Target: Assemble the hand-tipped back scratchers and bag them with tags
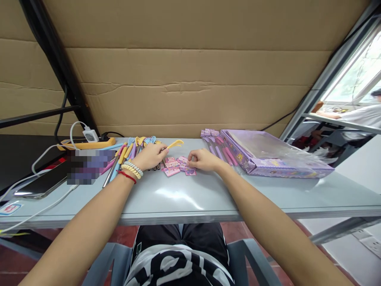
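While the left hand (151,156) has its fingers clamped on a yellow-topped stick (176,143), the right hand (202,159) bends its fingers over the right edge of some small pink cards (172,167); whether they pinch one, I cannot tell. The cards lie loose and overlapping on the table (178,198), so a dragging fingertip could scatter them or lift two at once. Just beyond the left wrist, coloured sticks (120,157) lie crossed in a heap, and a nudge from that forearm could set them rolling. To the right, purple and pink sticks (228,154) lie against a purple box (268,173), so a push on it might shift them. Its clear cover (264,145) is creased, and its contents cannot be made out.
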Demonstrator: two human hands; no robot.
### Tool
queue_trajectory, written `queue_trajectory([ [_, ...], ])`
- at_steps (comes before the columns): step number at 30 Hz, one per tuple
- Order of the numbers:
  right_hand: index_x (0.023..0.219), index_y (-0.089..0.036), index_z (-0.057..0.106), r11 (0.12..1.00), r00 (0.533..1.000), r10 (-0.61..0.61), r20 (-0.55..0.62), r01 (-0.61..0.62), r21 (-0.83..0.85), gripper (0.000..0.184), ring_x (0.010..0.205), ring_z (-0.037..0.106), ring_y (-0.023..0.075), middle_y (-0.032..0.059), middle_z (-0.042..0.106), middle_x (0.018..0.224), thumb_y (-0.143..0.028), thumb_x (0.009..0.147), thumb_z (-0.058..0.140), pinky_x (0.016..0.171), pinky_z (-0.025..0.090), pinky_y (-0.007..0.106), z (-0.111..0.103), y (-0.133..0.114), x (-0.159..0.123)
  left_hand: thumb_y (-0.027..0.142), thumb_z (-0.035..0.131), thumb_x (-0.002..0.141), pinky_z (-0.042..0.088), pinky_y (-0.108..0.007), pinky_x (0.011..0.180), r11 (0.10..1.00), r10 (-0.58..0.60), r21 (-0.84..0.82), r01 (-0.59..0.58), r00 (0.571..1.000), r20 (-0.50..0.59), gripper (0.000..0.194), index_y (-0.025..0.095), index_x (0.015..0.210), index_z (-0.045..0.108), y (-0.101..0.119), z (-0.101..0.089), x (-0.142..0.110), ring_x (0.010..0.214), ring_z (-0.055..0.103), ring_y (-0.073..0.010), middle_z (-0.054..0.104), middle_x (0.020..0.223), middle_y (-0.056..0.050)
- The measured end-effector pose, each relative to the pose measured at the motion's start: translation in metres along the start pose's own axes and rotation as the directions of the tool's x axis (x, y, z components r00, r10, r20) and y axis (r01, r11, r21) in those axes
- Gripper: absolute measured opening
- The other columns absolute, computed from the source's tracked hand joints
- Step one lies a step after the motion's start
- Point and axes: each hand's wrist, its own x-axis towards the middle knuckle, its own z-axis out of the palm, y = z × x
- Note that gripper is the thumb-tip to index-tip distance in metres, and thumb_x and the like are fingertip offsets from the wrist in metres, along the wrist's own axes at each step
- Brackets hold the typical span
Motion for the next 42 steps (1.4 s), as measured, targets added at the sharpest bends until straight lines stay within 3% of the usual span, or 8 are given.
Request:
queue_trajectory([
  [6, 0.09, -0.016, 0.064, 0.999, 0.997, 0.033, 0.073, -0.032, -0.023, 0.031, 0.064, 0.053, 0.011, -0.0002, 0.063, 0.07, -0.045, 0.08, 0.068, 0.058, 0.033, 0.021, 0.0, -0.006, 0.001, 0.036, 0.04, 0.092, 0.038, -0.03, 0.063, 0.999, 0.004, 0.046, -0.007, 0.999, 0.048, 0.033, 0.019, 0.092, 0.069, 0.01, 0.011, 0.0, 0.067, 0.057, -0.0203, 0.065, 0.068, -0.004],
  [16, 0.088, -0.018, 0.064, 1.0, 0.996, 0.018, 0.091, -0.017, -0.016, 0.039, 0.063, 0.05, 0.0114, -0.0013, 0.061, 0.066, -0.055, 0.076, 0.068, 0.056, 0.03, 0.024, 0.0, -0.005, 0.001, 0.039, 0.041, 0.09, 0.037, -0.03, 0.064, 0.997, 0.007, 0.081, -0.014, 0.996, 0.084, 0.034, 0.02, 0.083, 0.068, 0.0, 0.007, 0.0, 0.069, 0.058, -0.0206, 0.066, 0.072, -0.005],
  [25, 0.089, -0.017, 0.062, 0.999, 0.992, 0.034, 0.118, -0.031, -0.027, 0.036, 0.063, 0.051, 0.0104, -0.0014, 0.062, 0.067, -0.05, 0.077, 0.069, 0.056, 0.029, 0.022, 0.0, -0.007, 0.001, 0.039, 0.041, 0.09, 0.034, -0.029, 0.06, 0.994, 0.025, 0.1, -0.038, 0.991, 0.13, 0.035, 0.019, 0.078, 0.066, 0.007, 0.004, -0.002, 0.064, 0.053, -0.0186, 0.063, 0.067, -0.004],
  [29, 0.093, -0.018, 0.064, 0.998, 0.997, 0.033, 0.065, -0.03, -0.051, 0.038, 0.066, 0.052, 0.0111, -0.0001, 0.063, 0.072, -0.054, 0.08, 0.065, 0.057, 0.03, 0.022, -0.003, -0.006, 0.0, 0.04, 0.039, 0.091, 0.034, -0.03, 0.061, 0.99, 0.005, 0.136, -0.026, 0.988, 0.154, 0.036, 0.019, 0.078, 0.065, 0.007, 0.004, -0.001, 0.064, 0.053, -0.0184, 0.062, 0.068, -0.004],
  [33, 0.089, -0.018, 0.065, 0.98, 0.994, 0.079, -0.077, -0.092, -0.177, 0.019, 0.073, 0.055, 0.013, 0.0021, 0.066, 0.08, -0.034, 0.081, 0.063, 0.06, 0.033, 0.022, -0.021, -0.002, -0.008, 0.041, 0.038, 0.091, 0.035, -0.03, 0.062, 0.987, 0.0, 0.157, -0.026, 0.987, 0.163, 0.037, 0.019, 0.082, 0.066, 0.006, 0.003, 0.0, 0.068, 0.055, -0.0195, 0.064, 0.072, -0.005],
  [36, 0.084, -0.017, 0.064, 0.945, 0.959, 0.243, -0.147, -0.268, -0.186, 0.013, 0.07, 0.057, 0.0139, 0.003, 0.067, 0.082, -0.017, 0.073, 0.058, 0.058, 0.034, 0.023, -0.045, 0.004, -0.023, 0.04, 0.037, 0.091, 0.036, -0.03, 0.063, 0.986, -0.015, 0.167, -0.014, 0.986, 0.169, 0.038, 0.019, 0.09, 0.069, 0.007, 0.002, -0.001, 0.07, 0.057, -0.0204, 0.065, 0.074, -0.005],
  [39, 0.083, -0.016, 0.062, 0.872, 0.871, 0.466, -0.155, -0.482, -0.087, 0.016, 0.056, 0.055, 0.0143, 0.0035, 0.064, 0.068, -0.015, 0.07, 0.054, 0.053, 0.034, 0.025, -0.074, 0.016, -0.047, 0.039, 0.037, 0.091, 0.037, -0.03, 0.063, 0.986, -0.011, 0.167, -0.017, 0.986, 0.166, 0.037, 0.019, 0.091, 0.069, 0.009, 0.002, -0.001, 0.072, 0.057, -0.0208, 0.066, 0.075, -0.006],
  [42, 0.081, -0.016, 0.063, 0.811, 0.776, 0.525, -0.348, -0.581, -0.071, 0.013, 0.072, 0.059, 0.0142, 0.0034, 0.067, 0.083, -0.014, 0.069, 0.059, 0.06, 0.038, 0.022, -0.099, 0.031, -0.077, 0.04, 0.037, 0.091, 0.037, -0.031, 0.064, 0.985, -0.009, 0.17, -0.017, 0.988, 0.153, 0.037, 0.019, 0.088, 0.068, 0.009, 0.003, -0.001, 0.071, 0.057, -0.0212, 0.065, 0.075, -0.006],
])
